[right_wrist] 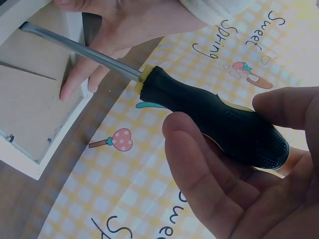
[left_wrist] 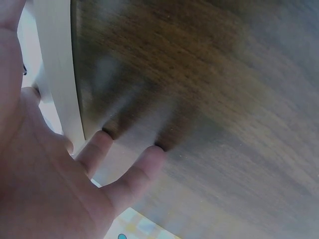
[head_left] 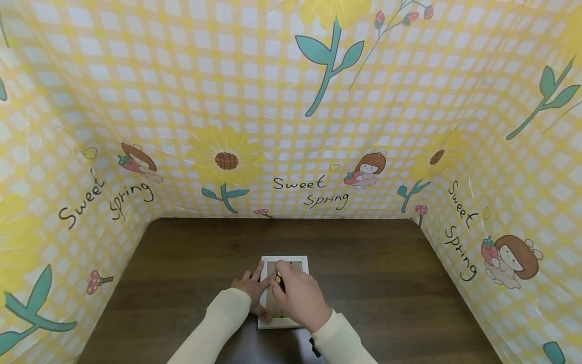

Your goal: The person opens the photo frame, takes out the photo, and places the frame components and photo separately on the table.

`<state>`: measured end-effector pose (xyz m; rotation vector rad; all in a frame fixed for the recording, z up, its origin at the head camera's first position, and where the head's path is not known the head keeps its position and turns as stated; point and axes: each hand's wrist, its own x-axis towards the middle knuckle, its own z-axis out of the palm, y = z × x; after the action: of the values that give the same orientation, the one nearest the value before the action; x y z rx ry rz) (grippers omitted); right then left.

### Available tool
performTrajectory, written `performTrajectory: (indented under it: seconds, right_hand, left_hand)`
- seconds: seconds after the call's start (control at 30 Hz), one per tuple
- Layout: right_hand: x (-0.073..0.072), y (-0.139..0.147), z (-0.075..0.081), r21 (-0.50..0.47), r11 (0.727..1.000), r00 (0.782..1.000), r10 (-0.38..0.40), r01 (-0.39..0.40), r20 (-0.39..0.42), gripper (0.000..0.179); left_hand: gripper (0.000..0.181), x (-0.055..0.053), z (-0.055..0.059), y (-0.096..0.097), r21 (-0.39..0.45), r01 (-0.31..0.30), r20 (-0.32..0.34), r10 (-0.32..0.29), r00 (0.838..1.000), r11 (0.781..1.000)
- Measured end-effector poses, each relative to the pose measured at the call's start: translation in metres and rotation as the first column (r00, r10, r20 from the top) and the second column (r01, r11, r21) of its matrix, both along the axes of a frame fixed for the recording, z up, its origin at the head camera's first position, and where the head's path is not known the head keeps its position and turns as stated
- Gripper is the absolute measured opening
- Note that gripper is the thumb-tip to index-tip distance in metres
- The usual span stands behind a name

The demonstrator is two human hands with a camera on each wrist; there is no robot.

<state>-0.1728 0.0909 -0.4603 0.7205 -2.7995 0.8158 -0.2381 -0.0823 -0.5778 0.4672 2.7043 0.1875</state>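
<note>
A white picture frame point(head_left: 277, 323) lies face down on the table, its brown backing board point(right_wrist: 30, 109) showing. My left hand point(head_left: 252, 288) rests across the frame's left side with fingers spread. In the left wrist view, two fingertips of that hand point(left_wrist: 55, 174) touch the tabletop beside the frame's edge. My right hand point(head_left: 302, 296) grips a screwdriver point(right_wrist: 214, 114) by its black and yellow handle. The metal shaft slants to the frame, its tip at the inner edge of the rim. Small metal tabs point(right_wrist: 11, 138) sit along the backing's edge.
The dark wooden table point(head_left: 191, 263) reaches back to a wall of yellow checked cloth point(head_left: 291, 126), which also encloses the left and right sides. A dark band or clip point(head_left: 314, 348) shows at my right sleeve.
</note>
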Motion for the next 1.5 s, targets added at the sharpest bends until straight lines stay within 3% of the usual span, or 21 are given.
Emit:
performTrajectory:
  seconds: [0.47, 0.83, 1.1, 1.5]
  right_hand:
    - [0.009, -0.001, -0.002, 0.018, 0.999, 0.995, 0.035, -0.034, -0.093, 0.014]
    - [0.008, 0.006, 0.006, -0.004, 1.000, 0.999, 0.027, -0.026, 0.025, 0.017]
    - [0.004, 0.007, 0.006, 0.006, 0.999, 0.999, 0.040, -0.041, 0.024, 0.020]
    - [0.002, 0.017, 0.010, -0.066, 0.998, 0.997, 0.019, -0.014, 0.079, 0.023]
  left_hand:
    - [0.116, 0.000, -0.001, 0.000, 0.000, -0.007, 0.011, 0.007, 1.000, 1.000]
    - [0.120, 0.002, -0.003, 0.001, -0.026, -0.008, 0.017, 0.008, 1.000, 1.000]
    - [0.118, 0.003, 0.007, 0.002, -0.012, -0.009, 0.016, 0.009, 1.000, 1.000]
    - [0.119, 0.001, 0.000, 0.001, -0.015, 0.013, -0.022, -0.013, 1.000, 1.000]
